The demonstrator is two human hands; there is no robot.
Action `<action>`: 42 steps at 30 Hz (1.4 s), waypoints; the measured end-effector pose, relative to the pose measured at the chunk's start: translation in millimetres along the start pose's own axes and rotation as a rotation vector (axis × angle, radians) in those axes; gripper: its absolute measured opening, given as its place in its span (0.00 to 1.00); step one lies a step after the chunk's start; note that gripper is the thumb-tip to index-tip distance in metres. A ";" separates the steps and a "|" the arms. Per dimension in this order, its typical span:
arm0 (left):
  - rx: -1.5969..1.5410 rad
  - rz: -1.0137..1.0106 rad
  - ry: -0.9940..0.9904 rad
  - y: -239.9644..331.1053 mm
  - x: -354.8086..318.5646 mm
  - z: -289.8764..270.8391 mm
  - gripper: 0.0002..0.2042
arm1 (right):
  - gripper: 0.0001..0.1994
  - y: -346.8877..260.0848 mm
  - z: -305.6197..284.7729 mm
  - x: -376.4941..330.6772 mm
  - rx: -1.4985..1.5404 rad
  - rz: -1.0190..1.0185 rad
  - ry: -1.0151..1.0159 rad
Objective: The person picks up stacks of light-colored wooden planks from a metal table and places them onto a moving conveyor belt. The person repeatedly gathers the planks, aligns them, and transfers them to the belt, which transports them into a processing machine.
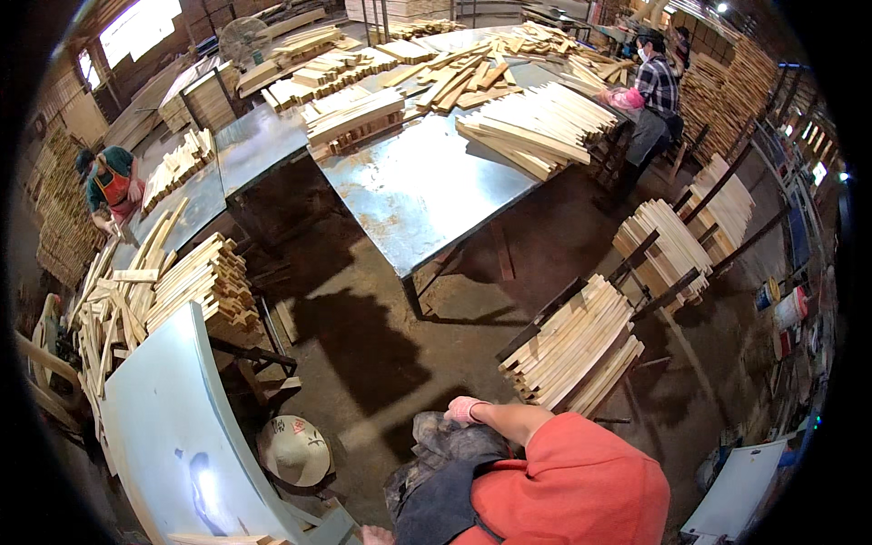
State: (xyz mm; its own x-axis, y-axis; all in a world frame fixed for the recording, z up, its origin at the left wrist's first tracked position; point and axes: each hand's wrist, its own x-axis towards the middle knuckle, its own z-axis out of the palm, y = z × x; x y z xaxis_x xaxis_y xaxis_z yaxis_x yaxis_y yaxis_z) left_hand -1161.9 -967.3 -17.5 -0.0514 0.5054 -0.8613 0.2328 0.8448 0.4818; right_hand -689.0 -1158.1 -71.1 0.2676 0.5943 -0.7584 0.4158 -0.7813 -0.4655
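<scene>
My right hand (465, 410), in a pink-and-white glove, rests at my knee on the camouflage trousers (450, 440). Its fingers are curled in, and nothing shows in them. Only a small part of my left hand (377, 535) comes in at the lower edge, near the wooden frame (334, 525); its fingers are mostly cut off. A dark apron (445, 504) lies over my lap. Just beyond my right arm stands a stack of light wooden strips (572, 350) on a rack. A conical hat (295, 451) is on the floor to my left.
A pale smooth panel (168, 409) rises at left, beside piled wood strips (204, 286). Ahead stands a metal-topped table (409, 200) carrying stacked strips (536, 127). Co-workers stand at far left (113, 186) and back right (656, 91). More racked strips (668, 250) are at right.
</scene>
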 end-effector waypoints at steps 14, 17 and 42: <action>-0.181 -0.225 0.031 -89.8 -16.7 -20.3 0.30 | 0.18 31.7 13.1 19.6 -0.264 -0.226 -0.114; -0.274 -0.279 0.132 -131.7 -39.6 -43.1 0.31 | 0.11 11.3 15.2 39.7 -0.312 -0.328 -0.127; 0.114 -0.162 0.030 -67.9 72.8 -56.1 0.22 | 0.26 -213.7 -4.8 53.5 -0.426 -0.172 -0.142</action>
State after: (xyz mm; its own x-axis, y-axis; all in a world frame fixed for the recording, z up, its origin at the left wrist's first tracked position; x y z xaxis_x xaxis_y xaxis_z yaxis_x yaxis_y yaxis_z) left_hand -1235.9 -978.0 -103.9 -0.1262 0.3708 -0.9201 0.3277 0.8910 0.3141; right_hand -759.4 -958.4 -10.1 0.0544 0.6531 -0.7553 0.7710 -0.5081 -0.3838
